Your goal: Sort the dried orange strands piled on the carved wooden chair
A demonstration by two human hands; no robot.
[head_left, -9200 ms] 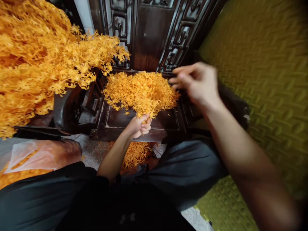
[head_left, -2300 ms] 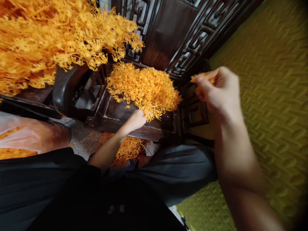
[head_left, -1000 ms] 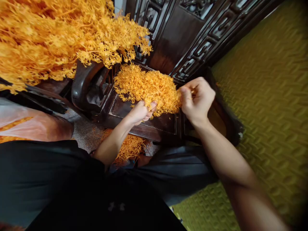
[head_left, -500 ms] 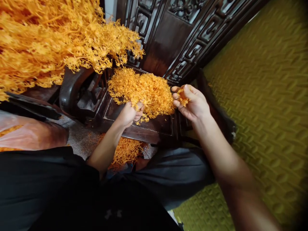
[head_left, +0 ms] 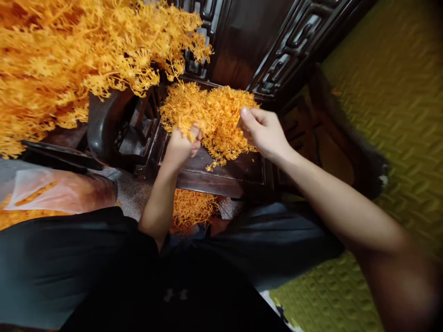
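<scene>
A heap of small orange plastic flower sprigs (head_left: 226, 110) lies on a dark wooden chair seat (head_left: 228, 173) in front of me. My left hand (head_left: 182, 147) is closed at the heap's near left side, with an orange plastic flower sprig (head_left: 188, 127) pinched at the thumb and fingers. On the heap's right edge is my right hand (head_left: 266, 131), its back turned toward me and its fingers curled inward. The thumb shows along the top; the other fingertips are mostly hidden, and what they hold cannot be made out.
A large mass of orange plastic flower stems (head_left: 86, 60) fills the upper left, above a curved wooden armrest (head_left: 100, 133). More orange pieces (head_left: 194, 207) lie on the floor below the seat. A clear plastic bag (head_left: 62, 191) sits at left. A carved backrest (head_left: 238, 50) rises behind.
My right hand has turned over and moved left onto the heap's edge; the orange bits seen in its fingers are now out of sight. My left hand still grips at the heap. The view has shifted.
</scene>
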